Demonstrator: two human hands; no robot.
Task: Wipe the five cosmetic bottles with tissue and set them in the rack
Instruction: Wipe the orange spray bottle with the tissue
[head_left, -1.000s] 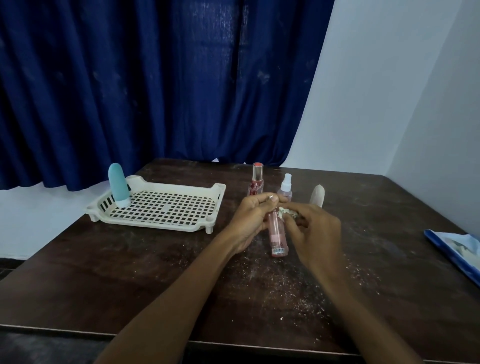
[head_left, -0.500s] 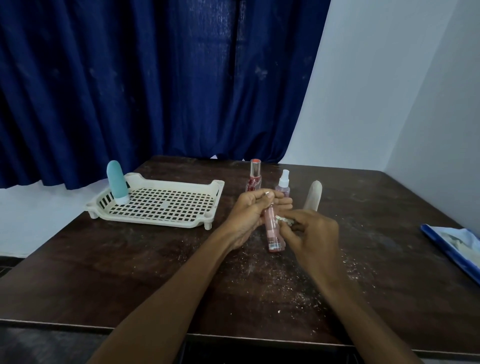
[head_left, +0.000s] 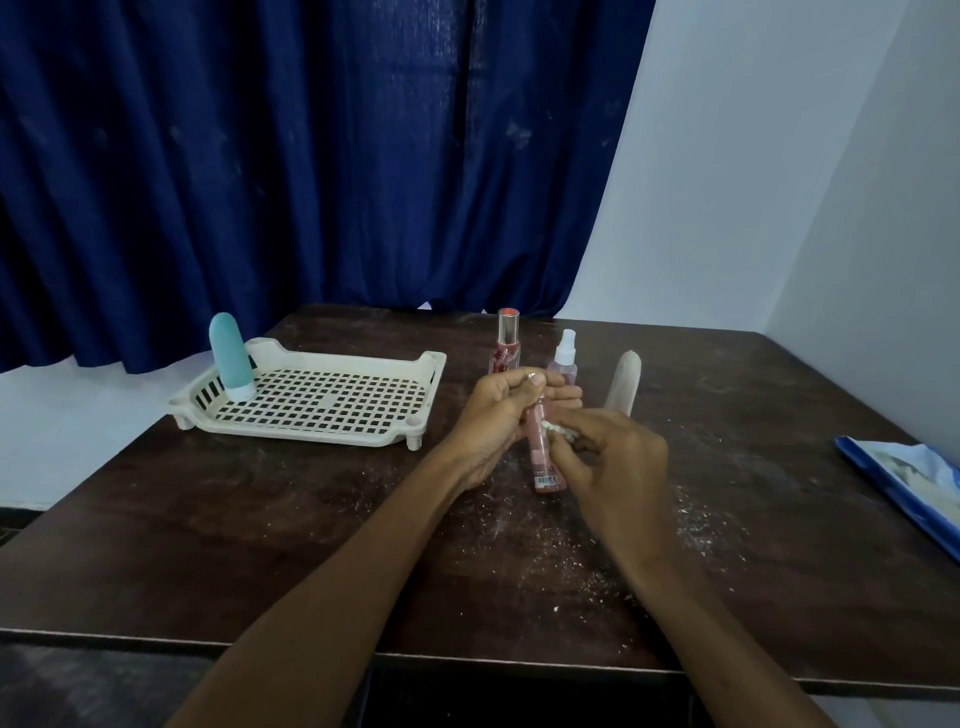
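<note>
Left hand (head_left: 498, 415): fingers curled round the upper end of a slim pink bottle (head_left: 544, 460), which is held near-upright over the table (head_left: 260, 519) with a barcode label at its lower end. Right hand (head_left: 618, 467): fingertips pinch a crumpled white tissue (head_left: 560, 430) against the bottle's side. At 12 o'clock stand a red-capped bottle (head_left: 508, 343), a spray bottle (head_left: 564, 358) and a pale tube (head_left: 623, 384). At 10 o'clock, the cream rack (head_left: 311, 435) holds an upright teal bottle (head_left: 231, 364).

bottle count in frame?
5: teal bottle stands in the rack; pink bottle is gripped by the left hand; red-capped bottle, spray bottle and pale bottle stand on the table behind it. None looks hidden.
</note>
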